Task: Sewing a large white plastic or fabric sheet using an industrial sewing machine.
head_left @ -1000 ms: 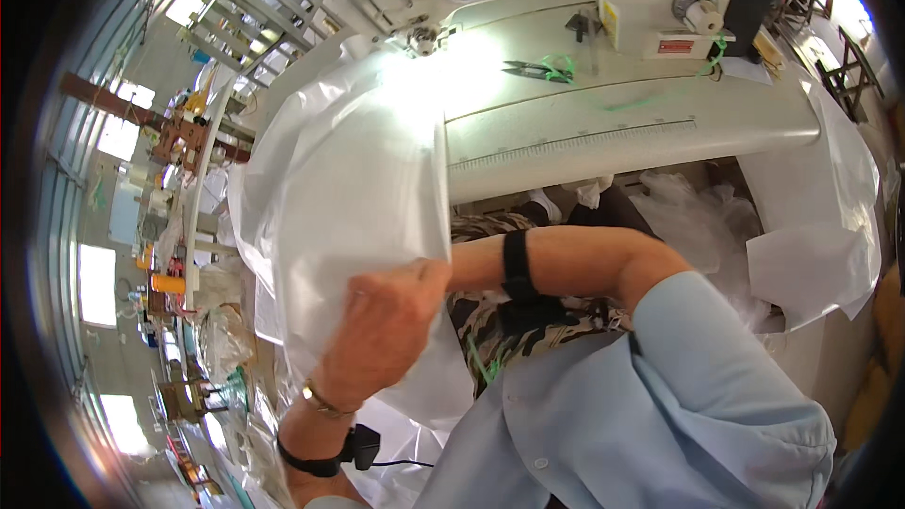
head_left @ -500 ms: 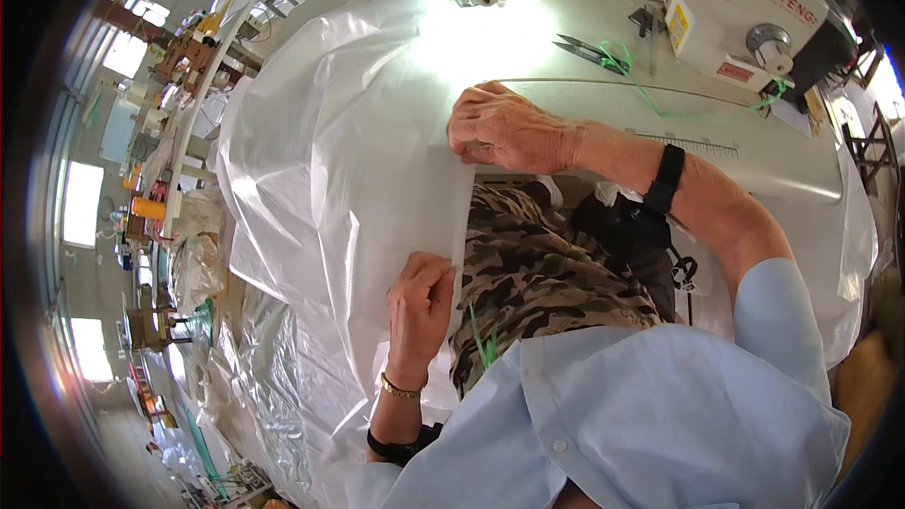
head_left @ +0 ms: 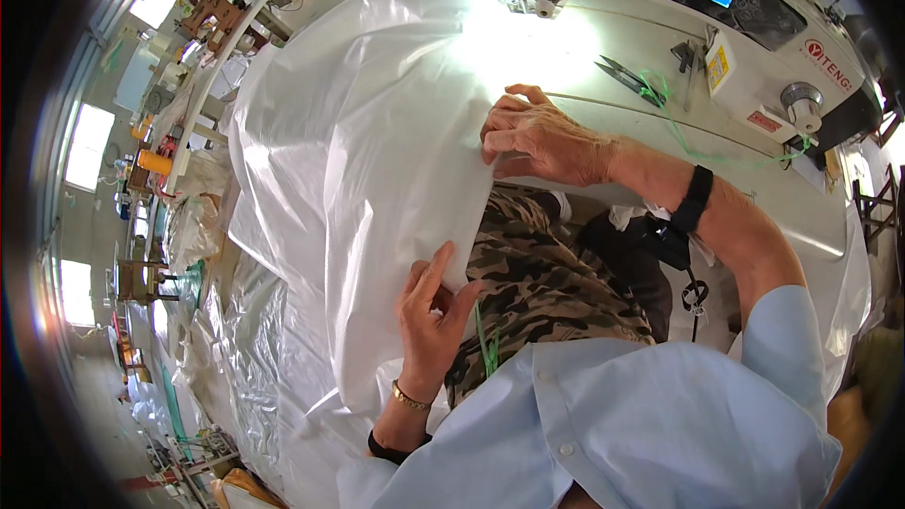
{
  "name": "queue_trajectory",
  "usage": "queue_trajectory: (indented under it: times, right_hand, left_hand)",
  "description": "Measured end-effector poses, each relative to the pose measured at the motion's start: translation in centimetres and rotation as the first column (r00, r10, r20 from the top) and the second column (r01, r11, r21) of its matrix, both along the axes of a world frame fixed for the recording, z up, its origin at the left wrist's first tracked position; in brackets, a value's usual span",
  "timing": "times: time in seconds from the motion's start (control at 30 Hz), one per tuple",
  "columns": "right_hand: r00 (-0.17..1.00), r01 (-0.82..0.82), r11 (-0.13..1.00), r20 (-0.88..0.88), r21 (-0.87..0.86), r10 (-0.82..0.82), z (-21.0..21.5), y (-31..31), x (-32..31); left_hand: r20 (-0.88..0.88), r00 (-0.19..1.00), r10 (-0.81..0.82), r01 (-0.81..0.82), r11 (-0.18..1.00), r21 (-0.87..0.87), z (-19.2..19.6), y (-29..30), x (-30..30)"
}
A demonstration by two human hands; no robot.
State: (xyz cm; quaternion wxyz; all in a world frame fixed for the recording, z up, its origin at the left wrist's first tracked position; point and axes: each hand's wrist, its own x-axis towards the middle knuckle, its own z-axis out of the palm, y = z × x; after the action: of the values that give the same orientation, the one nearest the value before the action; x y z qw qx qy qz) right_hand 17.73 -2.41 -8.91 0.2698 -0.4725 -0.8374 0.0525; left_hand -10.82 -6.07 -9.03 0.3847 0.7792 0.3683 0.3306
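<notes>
A large translucent white plastic sheet [head_left: 377,151] drapes over the sewing table and down toward my lap, its right edge running from near the lit machine head to my left hand. My right hand [head_left: 547,141] pinches that edge at its upper part, fingers curled and the thumb side partly hidden. Lower down, my left hand [head_left: 432,316] lies at the sheet's near end with index finger and thumb spread apart. Nothing shows between those fingers.
The sewing machine [head_left: 754,57] stands at the back right, its needle area [head_left: 542,0] brightly lit. Black thread snips [head_left: 630,80] and green string [head_left: 674,127] lie on the table. Crumpled plastic film [head_left: 236,358] hangs at left, near a cluttered workbench [head_left: 226,47].
My left hand has opened from a closed grip, its index finger and thumb now spread. The right hand stays at the edge, its fingers shifted. The view has turned slightly.
</notes>
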Motion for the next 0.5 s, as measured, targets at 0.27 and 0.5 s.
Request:
queue_trajectory:
  times: [0.27,0.5]
  right_hand:
    - [0.998,-0.035,0.998,0.052,-0.061,0.038,1.0,0.3,0.5]
    - [0.996,-0.081,0.993,0.025,-0.088,0.084,1.2,1.8,0.6]
  left_hand:
    - [-0.08,0.988,0.135,-0.128,0.988,0.087,0.3,0.4,1.0]
    - [-0.088,0.994,0.066,-0.039,0.961,0.274,0.9,1.6,0.7]
